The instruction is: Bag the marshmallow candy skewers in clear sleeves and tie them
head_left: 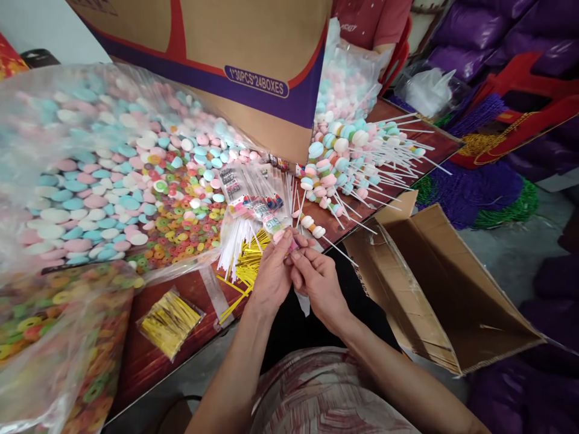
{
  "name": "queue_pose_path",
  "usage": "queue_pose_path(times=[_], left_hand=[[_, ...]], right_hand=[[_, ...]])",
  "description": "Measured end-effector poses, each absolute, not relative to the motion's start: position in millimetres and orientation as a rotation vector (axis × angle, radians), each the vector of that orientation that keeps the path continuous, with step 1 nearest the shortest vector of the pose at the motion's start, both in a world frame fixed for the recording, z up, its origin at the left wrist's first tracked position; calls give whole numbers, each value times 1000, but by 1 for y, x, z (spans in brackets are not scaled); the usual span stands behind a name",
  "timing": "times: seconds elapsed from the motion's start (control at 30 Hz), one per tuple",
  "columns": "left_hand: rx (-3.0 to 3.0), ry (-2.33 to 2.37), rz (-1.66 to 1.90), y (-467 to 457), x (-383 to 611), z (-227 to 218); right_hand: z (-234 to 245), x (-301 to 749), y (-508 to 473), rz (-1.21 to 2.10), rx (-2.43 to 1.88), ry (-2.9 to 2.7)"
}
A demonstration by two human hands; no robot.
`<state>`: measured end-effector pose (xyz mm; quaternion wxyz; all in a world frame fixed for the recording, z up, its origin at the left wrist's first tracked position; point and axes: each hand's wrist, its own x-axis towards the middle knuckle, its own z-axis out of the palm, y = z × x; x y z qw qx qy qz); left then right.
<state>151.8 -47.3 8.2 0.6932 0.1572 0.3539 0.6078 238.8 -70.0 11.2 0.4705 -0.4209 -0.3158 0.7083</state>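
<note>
My left hand (271, 271) and my right hand (316, 280) meet over the table edge, both pinched on a small clear printed bag with a candy skewer (275, 224) inside it. The bag points away from me, and the fingers pinch its near end. Just left of the hands lie loose gold twist ties (246, 262) and a bundle of white sticks (235, 238). A stack of clear printed bags (246, 187) lies beyond the hands. Another marshmallow skewer (316, 228) rests on the table to the right of the bag.
A large plastic sheet holds pastel marshmallows (90, 175) and coloured ring candies (181, 211). Finished skewers (353, 157) are piled at the back right. A big printed carton (235, 54) stands behind, an open cardboard box (434, 283) sits on the floor, and another person in red (371, 21) is opposite. A pack of gold ties (169, 322) lies near the front.
</note>
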Motion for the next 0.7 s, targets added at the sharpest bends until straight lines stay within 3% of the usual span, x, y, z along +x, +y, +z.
queue_pose_path(times=[0.17, 0.4, 0.7], left_hand=[[397, 785, 1395, -47, 147, 10], [507, 864, 1367, -57, 157, 10], [594, 937, 1392, -72, 152, 11]], right_hand=[[16, 261, -81, 1884, -1097, -949], [7, 253, -74, 1762, -1077, -991], [13, 246, -78, 1839, -998, -977]])
